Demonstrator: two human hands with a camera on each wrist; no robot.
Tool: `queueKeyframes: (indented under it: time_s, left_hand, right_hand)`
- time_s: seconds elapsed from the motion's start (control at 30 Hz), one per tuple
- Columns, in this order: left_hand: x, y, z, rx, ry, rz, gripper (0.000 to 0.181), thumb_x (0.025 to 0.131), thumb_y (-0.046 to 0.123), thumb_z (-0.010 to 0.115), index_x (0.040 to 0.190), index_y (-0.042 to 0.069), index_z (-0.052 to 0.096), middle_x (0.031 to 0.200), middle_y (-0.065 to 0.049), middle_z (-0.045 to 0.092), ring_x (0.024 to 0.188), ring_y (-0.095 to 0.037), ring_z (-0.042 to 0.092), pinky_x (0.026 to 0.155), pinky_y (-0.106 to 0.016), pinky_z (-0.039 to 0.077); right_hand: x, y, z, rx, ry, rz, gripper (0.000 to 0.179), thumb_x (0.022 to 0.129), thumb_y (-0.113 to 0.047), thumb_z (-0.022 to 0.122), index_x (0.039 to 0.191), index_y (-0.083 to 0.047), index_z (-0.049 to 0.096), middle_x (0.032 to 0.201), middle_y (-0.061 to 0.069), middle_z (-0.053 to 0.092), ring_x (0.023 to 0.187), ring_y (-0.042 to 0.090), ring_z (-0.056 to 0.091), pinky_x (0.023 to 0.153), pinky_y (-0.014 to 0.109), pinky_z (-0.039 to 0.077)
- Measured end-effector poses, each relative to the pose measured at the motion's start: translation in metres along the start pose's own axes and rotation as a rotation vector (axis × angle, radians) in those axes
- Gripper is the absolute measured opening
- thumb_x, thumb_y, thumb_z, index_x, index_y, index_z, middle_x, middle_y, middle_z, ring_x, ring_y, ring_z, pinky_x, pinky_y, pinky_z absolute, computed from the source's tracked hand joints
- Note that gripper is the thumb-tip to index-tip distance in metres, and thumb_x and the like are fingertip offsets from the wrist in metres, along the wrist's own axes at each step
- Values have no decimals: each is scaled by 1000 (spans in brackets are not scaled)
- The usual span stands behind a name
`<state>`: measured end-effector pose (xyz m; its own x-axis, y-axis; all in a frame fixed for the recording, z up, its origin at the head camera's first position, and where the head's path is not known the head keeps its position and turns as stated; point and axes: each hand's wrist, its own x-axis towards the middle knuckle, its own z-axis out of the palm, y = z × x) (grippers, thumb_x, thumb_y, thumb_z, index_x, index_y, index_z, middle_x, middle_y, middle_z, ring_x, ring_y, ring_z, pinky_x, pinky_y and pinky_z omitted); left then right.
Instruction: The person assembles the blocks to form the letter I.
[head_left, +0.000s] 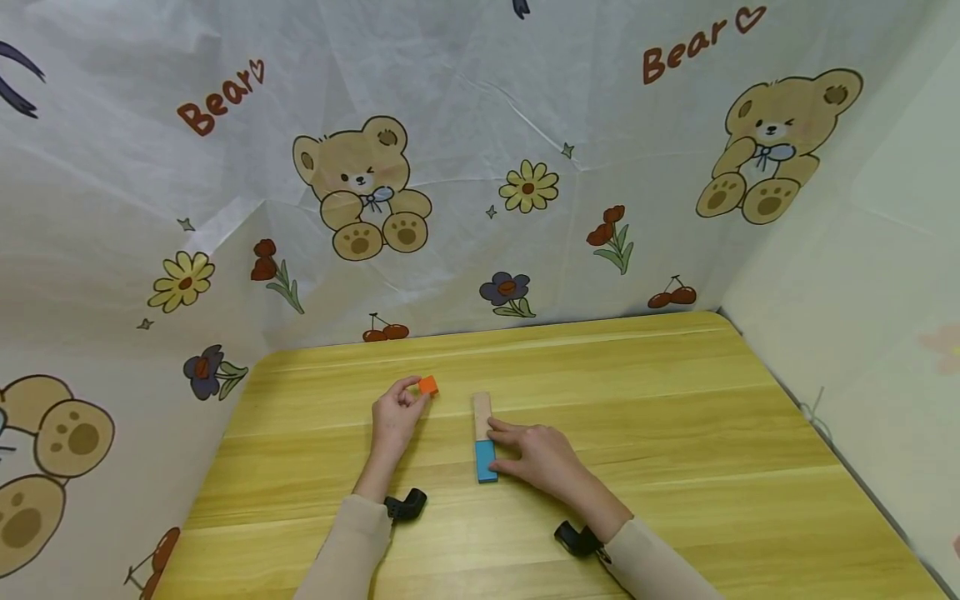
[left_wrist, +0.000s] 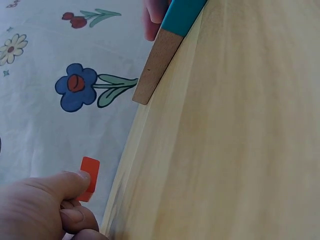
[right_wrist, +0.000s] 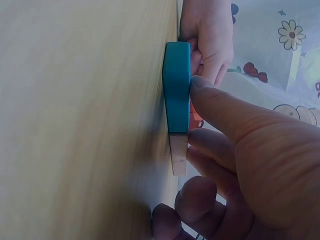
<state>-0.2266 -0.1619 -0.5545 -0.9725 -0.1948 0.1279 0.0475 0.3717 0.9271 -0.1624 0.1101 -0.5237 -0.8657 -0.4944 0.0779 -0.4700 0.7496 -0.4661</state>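
My left hand (head_left: 395,417) pinches a small orange block (head_left: 428,385) between thumb and fingers, at the left of the other blocks. In the left wrist view the orange block (left_wrist: 90,175) is partly covered by the thumb. A blue rectangular block (head_left: 486,462) lies on the table, end to end with a plain wooden block (head_left: 482,417) on its far side. From the right, my right hand (head_left: 542,457) touches this row, the thumb at the blue block (right_wrist: 177,85) and the fingertips by the wooden block (right_wrist: 178,152).
The blocks lie on a wood-grain table (head_left: 637,392). Behind its far edge hangs a white cloth (head_left: 457,92) printed with bears and flowers. A white wall (head_left: 862,333) stands at the right. Both wrists carry black camera mounts (head_left: 408,505).
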Motion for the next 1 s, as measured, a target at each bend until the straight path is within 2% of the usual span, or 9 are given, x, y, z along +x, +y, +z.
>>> queueKeyframes:
  time_s: [0.1, 0.27, 0.4, 0.67, 0.83, 1.0]
  left_hand:
    - [1, 0, 3, -20, 0, 33, 33, 92, 9, 82, 124, 5, 76, 65, 4, 54, 56, -7, 41, 61, -23, 41]
    - [4, 1, 8, -47, -22, 44, 32, 92, 9, 82, 124, 5, 77, 66, 4, 55, 57, -6, 43, 67, -22, 45]
    - [6, 2, 13, -50, -42, 32, 32, 93, 13, 82, 125, 7, 77, 66, 4, 56, 56, -8, 42, 73, -21, 48]
    - [9, 6, 21, -78, -65, 26, 33, 92, 16, 84, 124, 11, 79, 70, 1, 58, 57, -8, 41, 58, -22, 38]
    - [11, 7, 24, -77, -77, 26, 33, 92, 17, 84, 125, 12, 79, 70, 2, 57, 57, -8, 40, 66, -23, 43]
    - [14, 5, 28, -83, -90, 28, 33, 92, 17, 85, 124, 12, 79, 69, 4, 56, 58, -8, 40, 68, -23, 44]
  right_hand:
    - [0, 1, 0, -11, 9, -13, 54, 94, -44, 79, 141, -20, 71, 152, -7, 63, 67, 11, 64, 64, 23, 47]
    - [-1, 2, -1, -15, 14, -22, 54, 94, -45, 79, 141, -19, 71, 152, -6, 63, 84, 19, 74, 68, 24, 51]
    - [-2, 1, -1, -12, 10, -24, 54, 95, -45, 79, 142, -19, 71, 152, -5, 63, 91, 21, 76, 70, 26, 53]
    - [0, 2, 0, -16, 10, -17, 54, 94, -45, 79, 141, -20, 71, 152, -6, 63, 100, 23, 77, 73, 27, 56]
    - [0, 2, 0, -20, 8, -12, 54, 94, -46, 78, 141, -20, 71, 152, -6, 63, 105, 23, 77, 77, 30, 58]
    - [0, 2, 1, -20, 5, -11, 54, 94, -46, 79, 141, -20, 71, 152, -6, 63, 97, 21, 77, 72, 27, 55]
